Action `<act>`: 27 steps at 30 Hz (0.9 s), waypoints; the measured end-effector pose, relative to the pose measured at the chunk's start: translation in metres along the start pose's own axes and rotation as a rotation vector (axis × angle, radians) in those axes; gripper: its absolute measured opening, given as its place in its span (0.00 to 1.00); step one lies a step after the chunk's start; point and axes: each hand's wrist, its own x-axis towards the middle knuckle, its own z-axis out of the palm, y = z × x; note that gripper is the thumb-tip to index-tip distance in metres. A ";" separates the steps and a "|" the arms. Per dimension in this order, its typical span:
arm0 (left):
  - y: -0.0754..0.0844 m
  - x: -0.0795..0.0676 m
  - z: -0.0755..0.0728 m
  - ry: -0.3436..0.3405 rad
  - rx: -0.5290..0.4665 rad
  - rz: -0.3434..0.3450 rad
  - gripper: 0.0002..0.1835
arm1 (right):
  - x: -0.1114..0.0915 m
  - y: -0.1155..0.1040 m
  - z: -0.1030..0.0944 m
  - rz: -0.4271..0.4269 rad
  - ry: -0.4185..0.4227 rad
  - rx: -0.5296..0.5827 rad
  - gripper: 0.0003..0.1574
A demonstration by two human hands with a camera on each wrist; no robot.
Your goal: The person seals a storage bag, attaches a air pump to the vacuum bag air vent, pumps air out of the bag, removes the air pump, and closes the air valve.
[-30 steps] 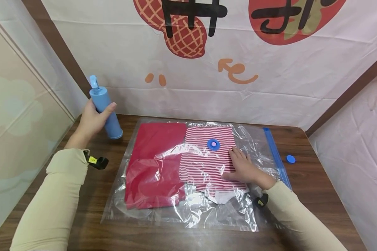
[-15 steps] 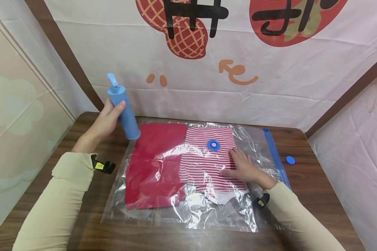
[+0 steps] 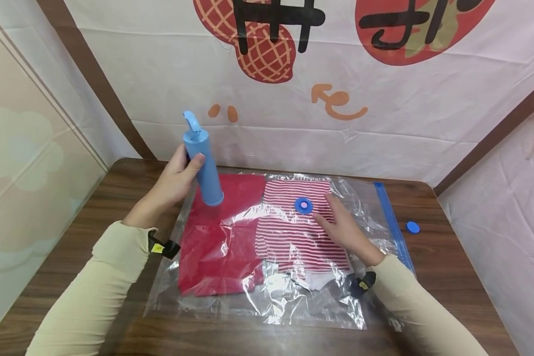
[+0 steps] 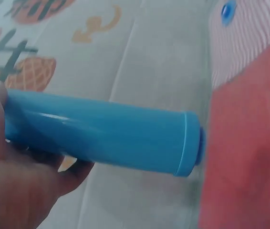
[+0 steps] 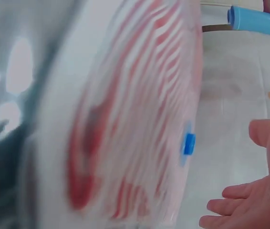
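My left hand [image 3: 174, 179] grips a blue hand pump [image 3: 208, 173], its handle end up and tilted, over the left part of a clear vacuum storage bag [image 3: 231, 309]. In the left wrist view the pump's barrel [image 4: 101, 131] shows with fingers and thumb round it. Inside the bag lie a folded red garment [image 3: 222, 247] and a red-and-white striped one [image 3: 289, 232]. A round blue valve [image 3: 303, 205] with a pink centre sits over the stripes. Just right of it my right hand [image 3: 344, 227] hovers with fingers spread and holds nothing.
A small blue cap [image 3: 412, 227] lies on the wooden table [image 3: 449, 262] to the right of the bag. The bag's blue zip strip [image 3: 393, 222] runs along its right side. A printed cloth wall [image 3: 271, 143] stands behind the table.
My left hand has carried the pump rightward, from beside the bag to over the red garment. My right hand has lifted from the striped garment and shifted slightly towards the valve.
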 end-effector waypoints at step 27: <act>0.021 -0.011 0.135 -0.099 0.051 0.137 0.29 | 0.020 -0.092 0.013 -0.359 0.112 0.655 0.53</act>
